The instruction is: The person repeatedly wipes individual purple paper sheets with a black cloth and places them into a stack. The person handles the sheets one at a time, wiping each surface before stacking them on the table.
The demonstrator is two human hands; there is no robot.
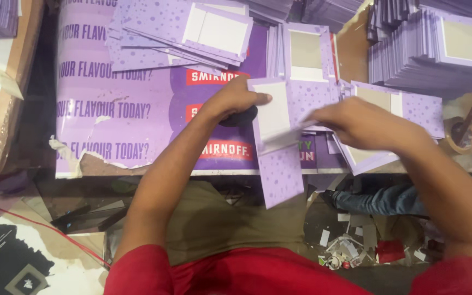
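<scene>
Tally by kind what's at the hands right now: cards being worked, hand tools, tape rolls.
Purple card pressed by the left hand: 1
Dark round tool gripped in the left hand: 1
Brown tape roll beyond the right hand: 1
Total: 3

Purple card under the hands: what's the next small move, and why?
Probably finish the right hand's wipe across the white panel of the purple card, pressing it flat. The left hand pins the card's top edge while also gripping a dark object, and the card's lower end hangs past the table edge, so it needs holding until the stroke ends.
</scene>
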